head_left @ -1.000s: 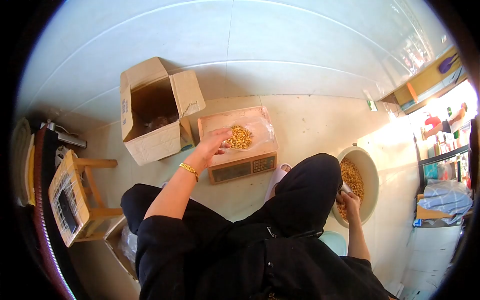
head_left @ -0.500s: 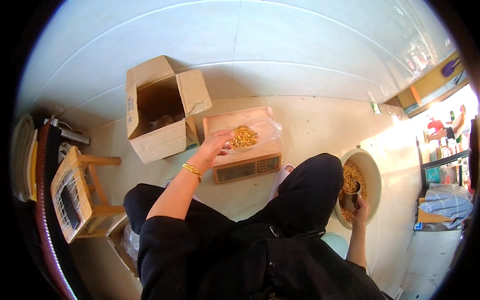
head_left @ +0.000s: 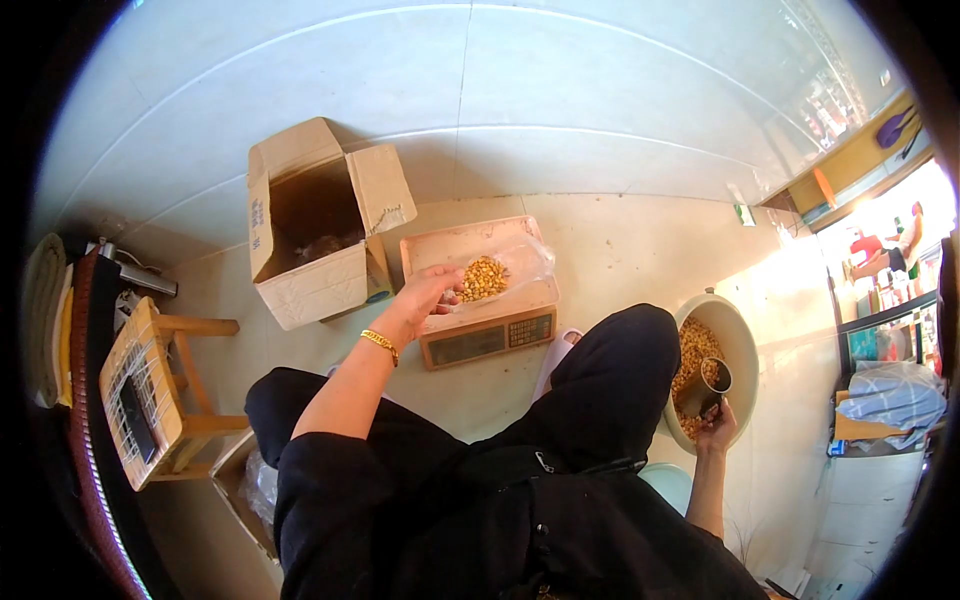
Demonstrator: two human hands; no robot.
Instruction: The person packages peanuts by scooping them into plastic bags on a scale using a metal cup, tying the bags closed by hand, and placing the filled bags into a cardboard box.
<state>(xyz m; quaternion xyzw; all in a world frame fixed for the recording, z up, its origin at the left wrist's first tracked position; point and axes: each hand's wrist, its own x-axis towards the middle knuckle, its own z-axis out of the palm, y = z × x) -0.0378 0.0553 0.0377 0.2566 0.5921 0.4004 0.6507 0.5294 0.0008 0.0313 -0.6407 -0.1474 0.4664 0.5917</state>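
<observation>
A clear plastic bag [head_left: 528, 262] lies on the pan of a digital scale [head_left: 480, 345], with yellow corn kernels [head_left: 484, 278] in it. At the bag's left end, my left hand [head_left: 432, 290] pinches its edge; a gold bracelet is on the wrist. To my right, a pale round tub [head_left: 742, 375] holds more kernels. My right hand [head_left: 714, 428] grips a round metal scoop [head_left: 716, 374] by its handle inside the tub. The scoop's mouth faces up, tilted, and I cannot tell how much is in it.
An open cardboard box [head_left: 310, 285] stands against the wall, left of the scale. A wooden stool [head_left: 160, 400] with a dark phone-like object is at far left. Near my right hip is a pale green basin [head_left: 668, 486]. Another person shows at far right.
The scoop has tilted so that more of its round mouth shows, and my right hand has turned with it. My left hand stays at the bag. The whole view has shifted slightly.
</observation>
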